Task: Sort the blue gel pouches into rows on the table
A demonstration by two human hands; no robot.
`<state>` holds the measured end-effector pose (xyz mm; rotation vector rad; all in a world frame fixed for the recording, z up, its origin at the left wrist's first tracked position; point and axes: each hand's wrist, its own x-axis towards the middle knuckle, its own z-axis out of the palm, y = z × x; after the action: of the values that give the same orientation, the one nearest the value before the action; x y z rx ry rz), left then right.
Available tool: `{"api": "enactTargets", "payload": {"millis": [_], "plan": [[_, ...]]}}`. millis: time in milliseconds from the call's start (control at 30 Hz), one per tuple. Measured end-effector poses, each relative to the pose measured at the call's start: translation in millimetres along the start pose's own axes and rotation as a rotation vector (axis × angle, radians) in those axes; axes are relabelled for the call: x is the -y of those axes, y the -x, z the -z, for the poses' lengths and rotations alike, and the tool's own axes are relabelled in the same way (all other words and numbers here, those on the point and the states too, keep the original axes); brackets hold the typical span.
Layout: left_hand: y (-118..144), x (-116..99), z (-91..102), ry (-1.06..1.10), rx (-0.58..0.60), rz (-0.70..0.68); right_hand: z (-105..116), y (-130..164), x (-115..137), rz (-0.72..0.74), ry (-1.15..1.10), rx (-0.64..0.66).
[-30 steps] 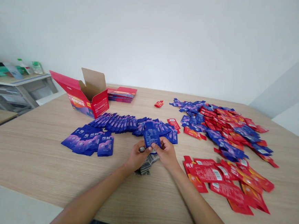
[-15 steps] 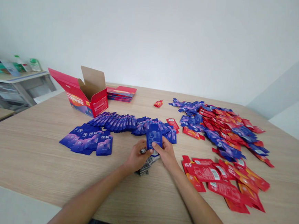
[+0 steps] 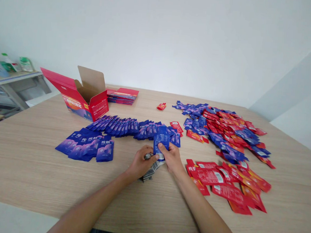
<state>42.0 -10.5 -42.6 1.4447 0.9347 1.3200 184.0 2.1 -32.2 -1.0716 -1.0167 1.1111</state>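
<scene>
Both hands, left hand [image 3: 140, 162] and right hand [image 3: 171, 157], gripped a blue foil sachet [image 3: 161, 142] upright over the wooden desk [image 3: 32, 171], fingers clenched on it; sorting step underway.

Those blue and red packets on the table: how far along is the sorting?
Done: a blue row, a blue fan and red packets lie grouped. In hand: left hand and right hand hold a blue packet. Left: the mixed heap looks unsorted.
</scene>
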Motion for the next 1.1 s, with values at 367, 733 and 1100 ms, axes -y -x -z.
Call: {"api": "enactTargets", "payload": {"millis": [367, 733, 1100], "plan": [[-2.6, 12.7, 3.8, 0.035, -0.131, 0.125, 6.4, 0.2, 7.6, 0.201, 0.347, 0.274], [-1.2, 8.9, 0.5, 0.069, -0.148, 0.160, 8.8, -5.0, 1.6, 0.025, 0.180, 0.260], [-4.5, 16.3, 4.3, 0.088, -0.126, 0.172, 5.2, -2.7, 6.2, -0.031, 0.073, 0.178]]}}
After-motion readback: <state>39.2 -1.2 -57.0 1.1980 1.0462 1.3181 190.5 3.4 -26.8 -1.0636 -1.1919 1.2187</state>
